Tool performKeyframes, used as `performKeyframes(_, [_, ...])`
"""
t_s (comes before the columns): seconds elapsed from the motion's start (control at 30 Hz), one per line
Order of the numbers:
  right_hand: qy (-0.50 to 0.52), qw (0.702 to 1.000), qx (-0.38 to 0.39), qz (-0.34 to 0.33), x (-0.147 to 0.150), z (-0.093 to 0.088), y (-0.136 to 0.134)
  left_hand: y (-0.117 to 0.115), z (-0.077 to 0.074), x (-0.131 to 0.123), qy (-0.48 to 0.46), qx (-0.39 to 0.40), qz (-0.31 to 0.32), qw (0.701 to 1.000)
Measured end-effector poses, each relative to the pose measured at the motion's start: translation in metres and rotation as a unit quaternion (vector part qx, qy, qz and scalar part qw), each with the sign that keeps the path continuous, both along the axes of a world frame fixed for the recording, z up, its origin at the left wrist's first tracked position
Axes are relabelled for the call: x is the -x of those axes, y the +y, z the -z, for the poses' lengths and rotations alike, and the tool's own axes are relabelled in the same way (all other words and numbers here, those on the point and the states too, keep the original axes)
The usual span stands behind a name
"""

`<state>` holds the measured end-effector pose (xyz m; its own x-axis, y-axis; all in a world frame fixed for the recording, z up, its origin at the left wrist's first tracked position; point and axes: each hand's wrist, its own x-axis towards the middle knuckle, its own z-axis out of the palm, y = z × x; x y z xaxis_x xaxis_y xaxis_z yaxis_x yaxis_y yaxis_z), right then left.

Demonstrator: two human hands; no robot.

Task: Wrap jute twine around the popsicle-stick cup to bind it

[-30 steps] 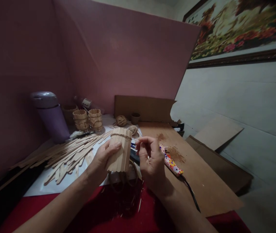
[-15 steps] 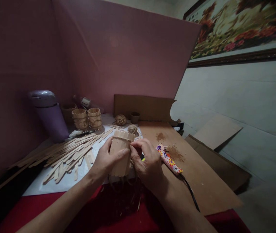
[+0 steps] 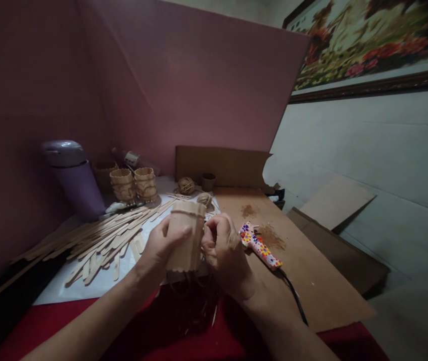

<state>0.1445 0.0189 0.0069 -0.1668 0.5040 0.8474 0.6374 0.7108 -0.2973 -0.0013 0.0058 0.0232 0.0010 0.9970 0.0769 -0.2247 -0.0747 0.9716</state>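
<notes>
My left hand [image 3: 165, 240] is wrapped round a cup made of craft sticks [image 3: 184, 245], its thumb lying across the front. Twine [image 3: 189, 211] circles the cup just below its scalloped rim. My right hand [image 3: 223, 243] is closed in a pinch against the cup's right side; what its fingertips hold is hidden. Loose loops of twine hang beneath the cup over the red cloth [image 3: 183, 336]. Right of my right hand, a flower-patterned glue gun [image 3: 259, 245] lies on a brown board [image 3: 311, 281], its black cord running toward me.
Loose craft sticks [image 3: 112, 235] spread over white paper [image 3: 53, 293] at left. Behind them stand two finished stick cups [image 3: 122, 186] and a purple flask [image 3: 76, 185]. Twine balls [image 3: 186, 186] and a small pot [image 3: 208, 181] sit at the back, before a cardboard strip [image 3: 221, 165].
My right hand's fingers have curled in more tightly and shifted slightly beside the cup. The cup has turned a little in my left hand, which keeps its hold.
</notes>
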Motion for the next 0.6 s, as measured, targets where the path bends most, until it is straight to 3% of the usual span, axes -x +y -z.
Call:
performKeyframes(0.2, [0.089, 0.996, 0.002, -0.010, 0.000, -0.005, -0.003, 0.001, -0.010, 0.002, -0.086, 0.017, 0.010, 0.996])
performKeyframes(0.4, [0.078, 0.994, 0.007, -0.073, 0.000, -0.006, -0.008, 0.002, -0.003, 0.003, -0.075, 0.017, 0.034, 0.996])
performKeyframes(0.6, [0.058, 0.996, 0.016, -0.070, -0.001, -0.004, -0.008, 0.004, 0.004, 0.003, -0.042, -0.022, 0.093, 0.995])
